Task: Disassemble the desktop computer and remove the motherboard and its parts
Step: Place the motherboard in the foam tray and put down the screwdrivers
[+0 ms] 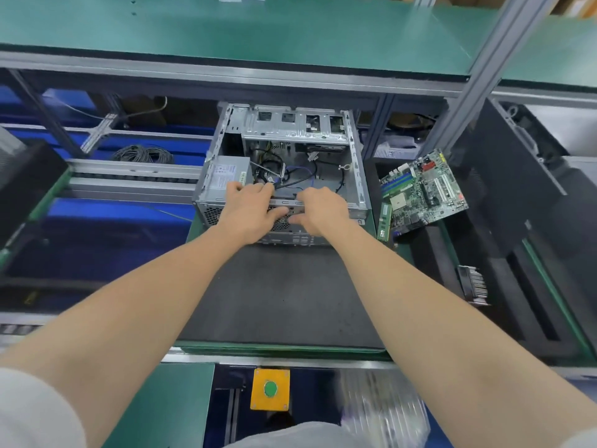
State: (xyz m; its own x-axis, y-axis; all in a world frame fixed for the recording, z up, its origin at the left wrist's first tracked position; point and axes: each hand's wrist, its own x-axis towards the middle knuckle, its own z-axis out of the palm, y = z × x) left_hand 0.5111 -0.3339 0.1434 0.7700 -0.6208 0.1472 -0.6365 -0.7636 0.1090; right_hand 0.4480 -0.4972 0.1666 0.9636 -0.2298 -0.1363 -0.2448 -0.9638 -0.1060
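Left grip (248, 210) and right grip (323, 208) sit side by side, fingers hooked over the top rim of the near wall of the computer case (358, 176), thumbs down on its perforated outer face, so both are clamped on sheet steel. The case rests at the far end of a matte black mat (281, 295) on the surface, its open side up and its long axis running straight away from the person. Just past the left fingers is the boxy grey power supply (226, 177); loose black and blue cables (277, 176) lie on the bare floor. The motherboard (423, 192), a green, densely studded board, is already out and lies tilted to the right, nearest the right grip, with a slim memory stick (385, 221) beside it. Farthest stands the punched metal drive cage (290, 130).
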